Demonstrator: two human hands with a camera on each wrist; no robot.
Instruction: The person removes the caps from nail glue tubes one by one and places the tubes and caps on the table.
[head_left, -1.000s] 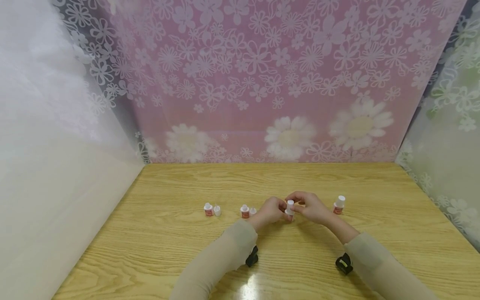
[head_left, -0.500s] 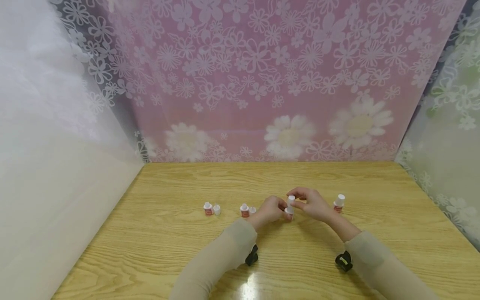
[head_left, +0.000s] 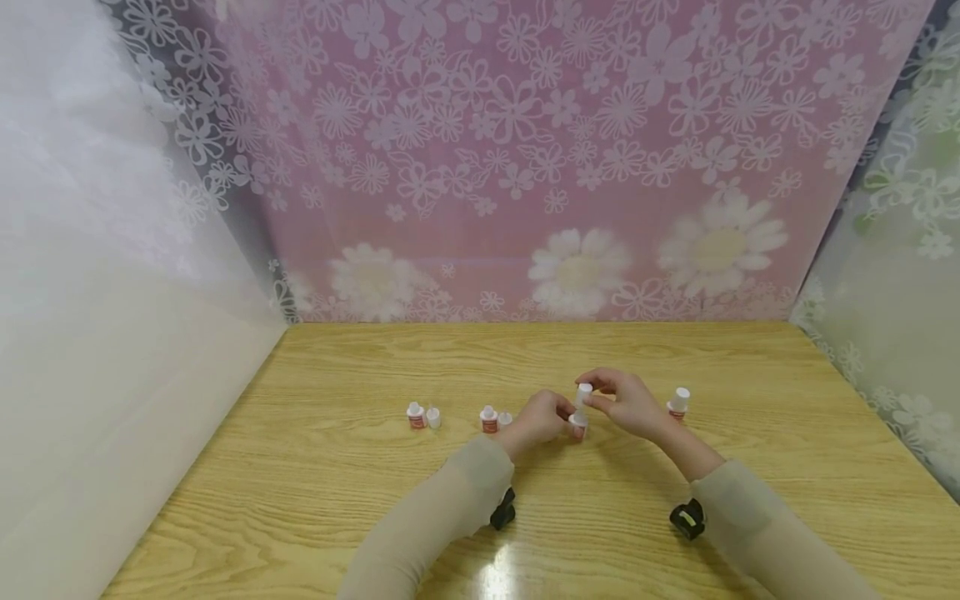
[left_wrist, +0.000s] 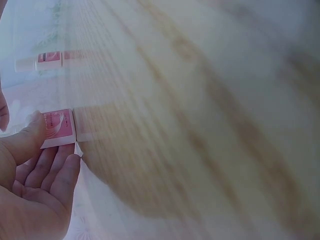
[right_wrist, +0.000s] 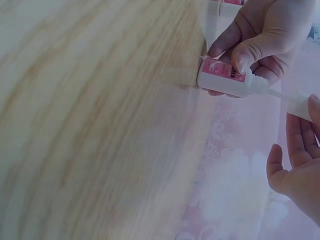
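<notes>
The grip of the left hand (head_left: 542,417) held a small white bottle (right_wrist: 225,77), which stood upright on the counter (head_left: 337,492). The grip of the right hand (head_left: 624,404) pinched the white cap (right_wrist: 300,106) just above, its thin stem (right_wrist: 281,94) reaching the bottle's neck.

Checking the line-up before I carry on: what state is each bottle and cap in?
Far-left bottle: upright, uncapped.
Far-left cap: off, beside its bottle.
Second bottle: upright, uncapped.
Second cap: off, beside its bottle.
Held bottle: upright, uncapped, gripped by the left hand.
Held cap: in the right hand, above the neck, stem spanning the gap.
Far-right bottle: upright, capped.
</notes>
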